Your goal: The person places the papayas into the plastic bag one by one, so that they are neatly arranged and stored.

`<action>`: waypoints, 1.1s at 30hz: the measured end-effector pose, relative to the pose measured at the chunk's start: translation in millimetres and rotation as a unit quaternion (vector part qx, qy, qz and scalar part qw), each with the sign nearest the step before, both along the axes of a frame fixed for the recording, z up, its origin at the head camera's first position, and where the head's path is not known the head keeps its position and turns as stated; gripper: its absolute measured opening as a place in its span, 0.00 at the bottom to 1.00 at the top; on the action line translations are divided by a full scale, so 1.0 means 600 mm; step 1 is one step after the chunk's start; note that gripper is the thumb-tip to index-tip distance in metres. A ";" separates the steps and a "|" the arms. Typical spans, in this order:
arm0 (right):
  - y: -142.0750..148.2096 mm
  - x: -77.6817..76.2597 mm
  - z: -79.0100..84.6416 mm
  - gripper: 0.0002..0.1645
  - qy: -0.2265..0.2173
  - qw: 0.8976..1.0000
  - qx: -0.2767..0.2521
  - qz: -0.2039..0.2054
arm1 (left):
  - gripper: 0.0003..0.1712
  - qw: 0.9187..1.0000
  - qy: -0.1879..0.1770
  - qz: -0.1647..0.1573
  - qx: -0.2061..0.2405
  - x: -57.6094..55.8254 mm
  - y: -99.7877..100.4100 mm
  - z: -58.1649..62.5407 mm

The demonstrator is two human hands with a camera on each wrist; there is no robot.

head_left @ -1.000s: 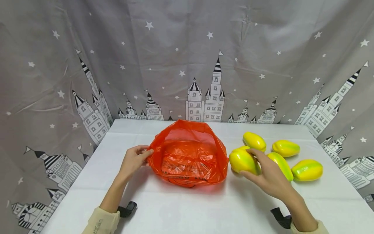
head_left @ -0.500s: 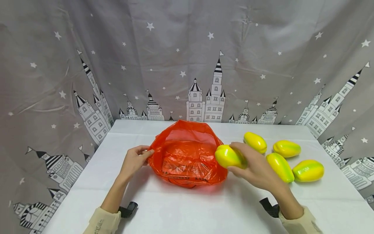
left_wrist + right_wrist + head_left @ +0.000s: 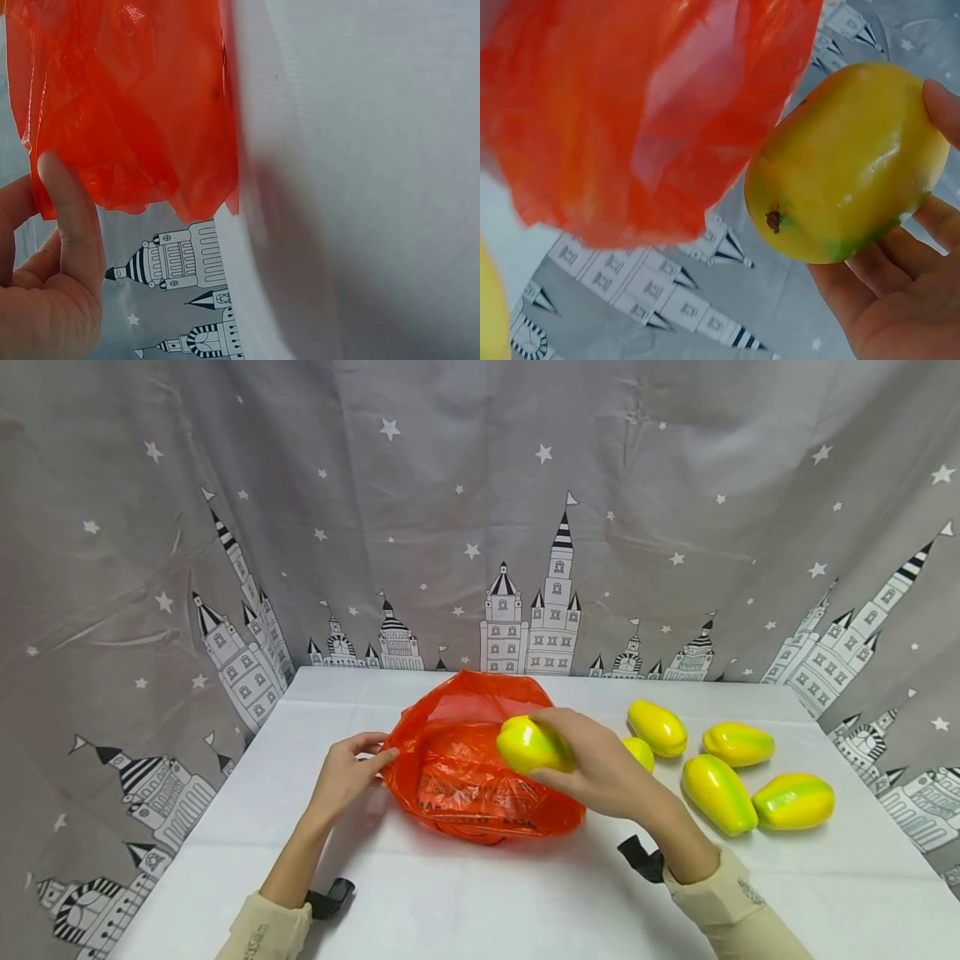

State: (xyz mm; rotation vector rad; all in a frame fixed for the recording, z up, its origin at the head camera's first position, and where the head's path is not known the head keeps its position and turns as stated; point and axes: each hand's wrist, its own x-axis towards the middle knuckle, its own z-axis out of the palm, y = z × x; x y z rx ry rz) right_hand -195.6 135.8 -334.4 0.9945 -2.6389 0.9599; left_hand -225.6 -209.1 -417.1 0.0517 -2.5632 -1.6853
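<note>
A red plastic bag [image 3: 468,777] lies on the white table with its mouth spread wide. My left hand [image 3: 347,777] pinches the bag's left edge between thumb and fingers; the left wrist view shows the thumb [image 3: 71,217] against the red plastic. In my right hand [image 3: 603,768] is a yellow-green papaya [image 3: 531,745], held over the right part of the bag's mouth. In the right wrist view the thumb and fingers grip this papaya [image 3: 847,165] from one side, its brown stem end showing, close to the bag [image 3: 630,127].
Several more papayas lie at the right: one at the back [image 3: 657,728], others farther right [image 3: 738,743], [image 3: 793,801], and one partly behind the right hand [image 3: 639,752]. A grey curtain [image 3: 420,510] printed with castles and stars hangs behind the table [image 3: 465,902].
My right hand has carried the papaya leftward from beside the bag to above its mouth, uncovering another papaya behind. The left hand keeps its hold on the bag's edge.
</note>
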 end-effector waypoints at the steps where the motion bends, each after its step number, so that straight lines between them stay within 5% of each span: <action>1: -0.008 -0.004 0.000 0.36 0.002 1.000 0.004 0.007 | 0.19 1.000 0.000 -0.001 0.000 0.000 0.000 -0.001; 19: -0.127 -0.096 -0.009 0.36 -0.058 0.996 0.058 0.018 | 0.19 1.000 -0.012 -0.005 0.009 0.001 0.000 -0.004; 33: -0.166 -0.147 -0.055 0.38 -0.098 0.993 0.066 -0.007 | 0.19 1.000 -0.009 -0.009 0.007 0.003 0.004 -0.003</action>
